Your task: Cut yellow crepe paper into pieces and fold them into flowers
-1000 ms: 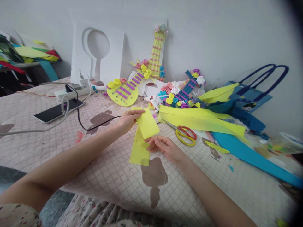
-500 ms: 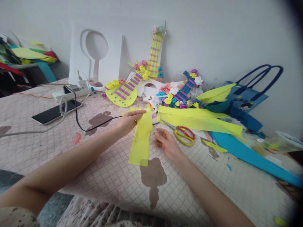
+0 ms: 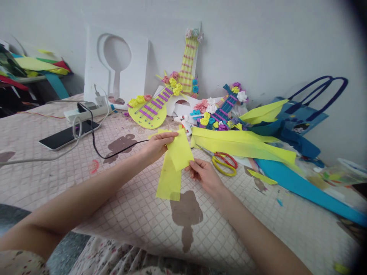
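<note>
A yellow crepe paper piece (image 3: 180,150) is stretched between my two hands above the table. My left hand (image 3: 161,144) pinches its upper left edge between thumb and fingers. At its lower right corner, the thumb and fingertips of my right hand (image 3: 203,172) close on the paper. Below it hangs or lies a longer yellow strip (image 3: 168,183), partly covered by the held piece; I cannot tell whether the two are joined. Scissors (image 3: 225,164) with red and yellow handles lie just right of my right hand. A white glue gun (image 3: 185,124) rests behind the paper.
Yellow paper sheets (image 3: 243,145) and a long blue strip (image 3: 304,191) spread over the right side. Flower-trimmed paper instruments (image 3: 150,114) stand along the wall. At left are a phone (image 3: 67,135), a power strip (image 3: 86,110) and a black cord (image 3: 96,147). A blue bag (image 3: 304,114) sits at back right.
My right hand, earlier apart from the paper with its fingers loose, now grips a corner. The upper piece has swung out to the right, fanned away from the strip below. My left hand stays put.
</note>
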The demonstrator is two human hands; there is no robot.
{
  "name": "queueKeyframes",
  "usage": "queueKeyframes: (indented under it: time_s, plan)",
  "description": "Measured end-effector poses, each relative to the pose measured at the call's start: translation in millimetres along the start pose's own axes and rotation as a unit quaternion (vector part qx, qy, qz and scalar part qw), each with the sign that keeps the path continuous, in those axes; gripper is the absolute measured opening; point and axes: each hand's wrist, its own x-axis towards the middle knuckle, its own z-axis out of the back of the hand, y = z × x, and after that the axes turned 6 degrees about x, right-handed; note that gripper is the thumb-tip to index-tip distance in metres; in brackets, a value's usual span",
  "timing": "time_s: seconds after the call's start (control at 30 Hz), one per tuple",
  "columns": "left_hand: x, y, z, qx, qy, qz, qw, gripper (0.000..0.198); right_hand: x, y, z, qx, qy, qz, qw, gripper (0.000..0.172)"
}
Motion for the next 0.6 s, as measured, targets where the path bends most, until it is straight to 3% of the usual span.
queueKeyframes:
  time_s: [0.33,0.6]
  plan:
    - [-1,1,-2.4,-0.004,0.006,-0.014,1.0,0.014,-4,-4,-12,0.071,0.028,-0.045,0.996,0.033]
    - [-2,5,-2.1,-0.007,-0.006,-0.03,0.999,0.015,-7,-8,-19,0.088,0.005,-0.055,0.995,0.031]
